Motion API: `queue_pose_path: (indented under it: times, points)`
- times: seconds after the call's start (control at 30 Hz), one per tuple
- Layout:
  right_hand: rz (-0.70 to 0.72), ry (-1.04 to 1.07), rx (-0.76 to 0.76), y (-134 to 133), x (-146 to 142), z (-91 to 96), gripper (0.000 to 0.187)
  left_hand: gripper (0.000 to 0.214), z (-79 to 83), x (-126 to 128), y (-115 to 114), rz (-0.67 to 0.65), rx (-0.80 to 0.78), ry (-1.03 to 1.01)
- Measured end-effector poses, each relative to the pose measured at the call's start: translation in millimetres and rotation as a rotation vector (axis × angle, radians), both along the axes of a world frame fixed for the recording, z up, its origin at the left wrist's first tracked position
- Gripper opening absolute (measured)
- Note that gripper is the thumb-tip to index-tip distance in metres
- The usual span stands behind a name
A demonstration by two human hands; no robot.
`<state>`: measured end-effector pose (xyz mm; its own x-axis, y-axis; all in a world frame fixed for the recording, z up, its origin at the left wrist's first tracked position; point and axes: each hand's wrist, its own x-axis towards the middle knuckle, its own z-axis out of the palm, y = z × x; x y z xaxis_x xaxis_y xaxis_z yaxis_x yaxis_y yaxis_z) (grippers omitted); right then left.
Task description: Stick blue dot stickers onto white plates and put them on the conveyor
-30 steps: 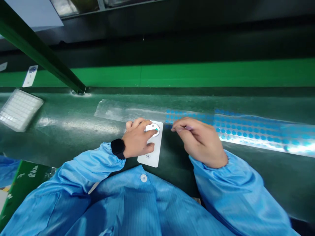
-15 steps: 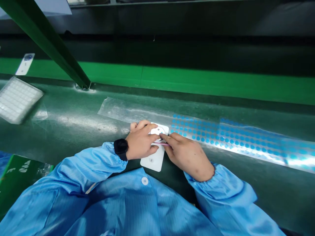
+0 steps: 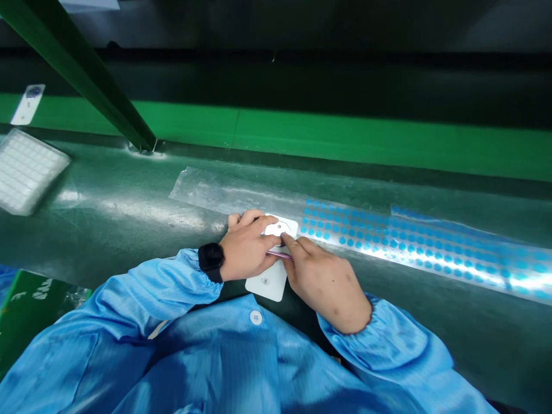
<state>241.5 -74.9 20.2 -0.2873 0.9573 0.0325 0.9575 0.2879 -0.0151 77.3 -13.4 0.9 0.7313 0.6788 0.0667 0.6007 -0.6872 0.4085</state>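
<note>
Right hand (image 3: 323,282) was brought from blue dot sticker sheet (image 3: 388,241) to white plate (image 3: 265,282), pinched on thin pink tool (image 3: 280,255). Plate lies at its 10 o'clock, gripped by left hand (image 3: 248,250).

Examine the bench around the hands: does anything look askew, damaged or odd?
Nothing looks spilled or broken. The clear film strip is bare at its left end while blue dots cover the rest, and the white grid tray at far left lies skewed to the bench edge. The held white card looks intact.
</note>
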Motion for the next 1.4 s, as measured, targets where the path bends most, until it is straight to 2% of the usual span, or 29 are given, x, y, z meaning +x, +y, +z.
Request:
queue_pose_path:
  times: [0.23,0.37,0.6,0.87,1.13,1.3,1.4]
  points:
    - [-0.078,-0.073,-0.034,-2,-7,2.6,0.033,0.026,0.8,0,1,0.002,-0.008,0.017]
    - [-0.065,-0.032,-0.077,0,-5,2.4,0.036,0.025,0.3,0,1,0.001,-0.006,0.021]
    - [-0.032,-0.004,-0.06,3,6,3.9,0.031,0.027,-0.1,0,1,0.006,-0.023,0.003]
    - [-0.094,-0.023,-0.064,1,1,6.9,0.034,0.025,1.5,0,1,0.007,-0.029,0.002]
    - [-0.056,-0.003,-0.044,1,4,6.1,0.034,0.027,0.7,1,1,0.008,-0.03,0.016]
    - [-0.018,0.0,-0.071,4,8,7.0,0.029,0.027,0.9,1,1,0.018,-0.03,0.018]
    - [-0.042,0.011,-0.063,4,8,7.3,0.027,0.026,1.7,0,1,0.019,-0.036,0.018]
